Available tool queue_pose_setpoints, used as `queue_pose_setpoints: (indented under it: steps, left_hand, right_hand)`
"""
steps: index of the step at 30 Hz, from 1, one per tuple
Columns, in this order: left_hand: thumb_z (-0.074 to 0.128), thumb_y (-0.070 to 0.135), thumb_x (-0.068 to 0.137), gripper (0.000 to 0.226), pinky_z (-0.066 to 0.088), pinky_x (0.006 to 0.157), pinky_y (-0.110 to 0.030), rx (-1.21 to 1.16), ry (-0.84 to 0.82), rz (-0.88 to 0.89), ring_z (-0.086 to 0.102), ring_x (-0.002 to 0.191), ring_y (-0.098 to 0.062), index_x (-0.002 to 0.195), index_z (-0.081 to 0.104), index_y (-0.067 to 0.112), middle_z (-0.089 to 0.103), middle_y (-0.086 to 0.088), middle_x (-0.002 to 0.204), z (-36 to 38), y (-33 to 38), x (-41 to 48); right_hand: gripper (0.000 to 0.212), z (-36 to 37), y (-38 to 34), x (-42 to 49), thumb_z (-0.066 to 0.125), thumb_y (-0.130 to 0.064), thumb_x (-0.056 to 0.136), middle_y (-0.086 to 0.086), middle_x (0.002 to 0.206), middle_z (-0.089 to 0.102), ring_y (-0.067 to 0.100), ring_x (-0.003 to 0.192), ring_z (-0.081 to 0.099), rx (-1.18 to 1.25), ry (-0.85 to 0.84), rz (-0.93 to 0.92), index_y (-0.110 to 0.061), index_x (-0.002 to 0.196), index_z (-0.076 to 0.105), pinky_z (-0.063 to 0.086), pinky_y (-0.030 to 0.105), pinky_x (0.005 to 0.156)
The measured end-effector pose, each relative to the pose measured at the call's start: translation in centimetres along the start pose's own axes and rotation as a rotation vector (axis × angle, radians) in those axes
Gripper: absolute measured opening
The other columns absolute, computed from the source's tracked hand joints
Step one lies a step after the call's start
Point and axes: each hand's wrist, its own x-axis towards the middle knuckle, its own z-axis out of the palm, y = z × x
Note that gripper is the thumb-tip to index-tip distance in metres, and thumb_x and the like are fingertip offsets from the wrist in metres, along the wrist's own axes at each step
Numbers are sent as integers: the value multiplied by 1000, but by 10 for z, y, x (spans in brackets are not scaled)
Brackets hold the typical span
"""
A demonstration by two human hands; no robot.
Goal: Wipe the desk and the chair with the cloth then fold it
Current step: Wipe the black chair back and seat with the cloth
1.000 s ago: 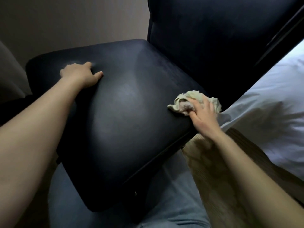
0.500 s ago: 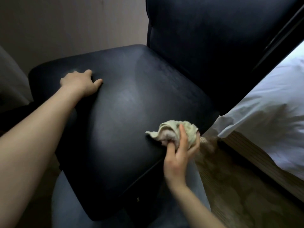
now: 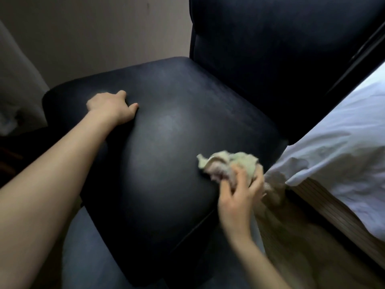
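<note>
Crumpled pale-green cloth (image 3: 230,164): soft, light.
Your right hand (image 3: 239,195) clutches its bunched middle on the navy padded chair (image 3: 166,142); left hand (image 3: 110,109): fingers hidden.

Cloth (image 3: 239,163) on chair (image 3: 166,142), right side

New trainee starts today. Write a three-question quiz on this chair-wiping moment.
1. Which hand grips the cloth?
2. True or false: the left hand is lifted clear of the chair seat.
3. The cloth is at: A) the backrest; B) the seat's right front edge; C) the floor.

Key: 1) the right hand; 2) false, it rests on the seat; 3) B.
</note>
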Motion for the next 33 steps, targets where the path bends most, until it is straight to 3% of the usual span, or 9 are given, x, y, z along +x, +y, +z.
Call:
queue_pose_setpoints:
  steps: [3,7,11,17,20,23,26,29,33]
  left_hand:
    - [37,61,90,58,42,88,-39,25,-20,8,47,120,-36,129,46,20,54,-15,127,-8,-1,-1]
    - [39,60,90,56,42,91,-37,40,-53,60,47,122,-33,135,44,26,54,-10,131,-14,-15,-5]
    - [40,58,90,55,42,95,-37,4,-75,102,47,123,-32,137,42,29,52,-7,135,-14,-30,-9]
    - [41,59,90,58,40,99,-37,-26,-61,99,46,125,-30,138,40,26,50,-8,137,-7,-31,-21]
    - [43,60,89,56,42,97,-36,-20,-57,83,49,122,-31,134,44,27,53,-9,134,-10,-30,-25]
    - [43,54,90,46,43,92,-35,-4,-50,77,51,117,-31,127,51,27,56,-9,128,-17,-30,-27]
    - [45,42,90,35,42,85,-33,15,-45,77,52,115,-32,120,56,29,57,-9,125,-25,-28,-27]
    - [47,31,88,30,42,80,-33,43,-50,92,52,112,-32,116,58,26,58,-9,122,-32,-23,-27]
    - [46,23,89,28,42,74,-33,88,-49,113,55,107,-31,113,59,22,59,-8,117,-31,-23,-23]
  right_hand:
    - [48,-10,-6,3,40,-41,76,13,139,40,31,133,26,-179,-207,-252,-22,113,65,17,45,114]
    - [65,-4,8,105,29,-57,69,2,139,46,26,133,36,-345,-522,-367,-41,126,55,26,48,110]
    - [46,27,18,212,48,-39,84,9,142,42,26,134,34,-445,-663,-338,-41,130,51,23,41,114]
    - [42,50,4,260,45,-44,91,11,145,35,34,132,33,-548,-649,-268,-45,133,46,25,46,111]
    - [43,59,-10,250,42,-46,91,15,142,38,37,130,33,-640,-596,-283,-40,134,46,24,46,110]
    - [52,70,-39,208,35,-49,75,5,141,47,29,128,41,-552,-702,-575,-52,125,49,31,45,108]
    - [53,76,-78,112,41,-38,73,4,132,56,31,121,50,-331,-853,-907,-33,122,62,37,50,102]
    - [52,71,-96,27,37,-43,74,13,132,53,43,118,47,-274,-966,-1175,-30,116,65,33,63,97]
    - [52,73,-93,40,37,-44,79,13,140,46,39,125,44,-272,-1038,-1259,-28,122,61,33,54,103]
